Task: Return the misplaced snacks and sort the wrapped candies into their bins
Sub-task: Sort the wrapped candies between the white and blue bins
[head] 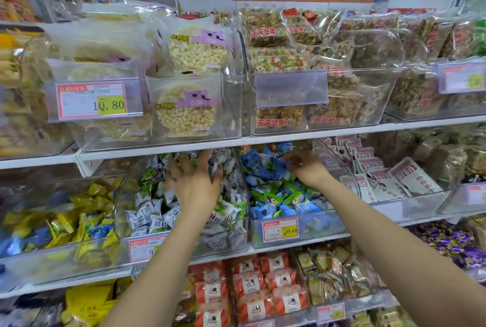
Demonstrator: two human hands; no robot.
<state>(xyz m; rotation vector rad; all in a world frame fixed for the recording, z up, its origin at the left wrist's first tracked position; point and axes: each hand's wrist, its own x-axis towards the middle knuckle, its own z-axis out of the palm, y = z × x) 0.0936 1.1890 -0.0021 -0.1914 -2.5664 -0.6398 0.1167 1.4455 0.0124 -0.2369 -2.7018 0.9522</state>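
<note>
Left hand: the left hand (194,184) is seen back up, with fingers spread wide, reaching into the middle clear bin (236,237) on the second shelf. The fingertips are down among the sweets, and it grips nothing that shows.
Right hand: the right hand (306,167) is in the neighbouring bin (326,226). Its fingers bend forward over the pile, and I cannot tell whether they pinch a sweet (the fingertips are blurred and partly hidden).
Grey-white candies: the grey-white candies (147,214) are heaped in the middle bin, under and around the left hand. A few wrappers with green on them lie mixed in.
Blue candies: the blue candies (259,166) are piled at the back of the right-hand bin, just beside the right hand's fingers.
Green candies: the green candies (292,196) lie lower in that same bin, toward the front and below the right wrist.
Price tag: a red-edged price tag (280,229) on the front of that bin reads 29.80.
Yellow candies: the yellow candies (79,221) fill the bin to the left of the middle one.
White packets: the white packets (410,176) with dark red bands stand in rows in the bin to the right.
Shelf above: round rice cakes (188,113) fill one clear bin (its tag reads 10.80), and nut bars (278,118) fill the next.
Shelf below: orange packs (263,284) sit beneath the two arms.
</note>
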